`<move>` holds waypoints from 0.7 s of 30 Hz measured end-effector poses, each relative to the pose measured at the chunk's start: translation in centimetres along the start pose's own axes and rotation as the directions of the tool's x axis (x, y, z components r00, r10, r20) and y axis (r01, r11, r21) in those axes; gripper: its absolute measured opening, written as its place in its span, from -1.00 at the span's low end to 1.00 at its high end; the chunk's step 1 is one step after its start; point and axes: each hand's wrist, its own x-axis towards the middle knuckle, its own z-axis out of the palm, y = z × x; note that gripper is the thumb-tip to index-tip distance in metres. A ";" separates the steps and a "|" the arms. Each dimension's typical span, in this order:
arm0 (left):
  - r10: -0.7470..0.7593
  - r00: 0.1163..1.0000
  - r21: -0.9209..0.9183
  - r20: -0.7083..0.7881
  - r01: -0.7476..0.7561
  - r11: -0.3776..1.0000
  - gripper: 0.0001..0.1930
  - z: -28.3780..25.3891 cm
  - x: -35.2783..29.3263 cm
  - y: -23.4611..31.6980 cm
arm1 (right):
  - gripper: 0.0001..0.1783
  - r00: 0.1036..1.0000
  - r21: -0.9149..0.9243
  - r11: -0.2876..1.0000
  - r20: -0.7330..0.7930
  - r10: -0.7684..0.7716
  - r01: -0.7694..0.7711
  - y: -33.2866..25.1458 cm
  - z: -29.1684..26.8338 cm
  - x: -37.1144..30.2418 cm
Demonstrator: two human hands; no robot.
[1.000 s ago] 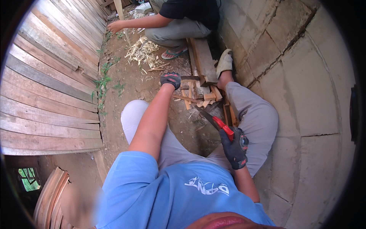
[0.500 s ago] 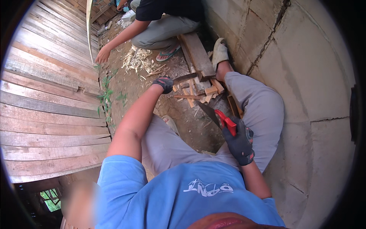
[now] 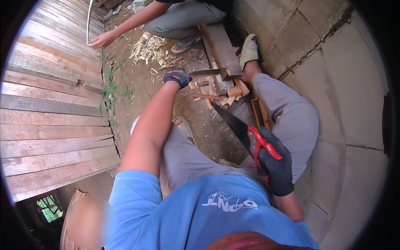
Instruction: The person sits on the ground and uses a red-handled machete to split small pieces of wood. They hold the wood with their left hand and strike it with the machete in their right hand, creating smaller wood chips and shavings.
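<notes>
My right hand (image 3: 276,166), in a dark glove, is closed round the red and black handle of a hand saw (image 3: 233,124). The saw's dark blade slants up and left over the ground, its tip near the wood offcuts (image 3: 234,91). Farther forward, my gloved left hand (image 3: 178,78) is closed on one end of a dark, flat, blade-like strip (image 3: 204,73). That strip's other end reaches the thick wooden beam (image 3: 221,52); whether it is metal or wood I cannot tell. My left fingers are partly hidden.
Ahead, a co-worker squats by the beam, one hand (image 3: 104,39) at a thin pale strip (image 3: 88,21). Wood shavings (image 3: 150,48) lie on the dirt. A plank wall (image 3: 54,121) runs along the left, with weeds (image 3: 110,89) at its foot; a cracked block wall (image 3: 333,91) rises right.
My right hand has turned, and the saw has moved lower and right in view, showing more of its blade. The co-worker's hand has shifted left. My left hand keeps its hold.
</notes>
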 end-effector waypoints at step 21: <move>0.007 0.995 0.016 -0.097 -0.006 1.000 -0.56 0.4 2.0 -1.2 | -0.52 0.976 0.155 0.970 -0.141 -0.169 0.190 4.5 9.9 19.3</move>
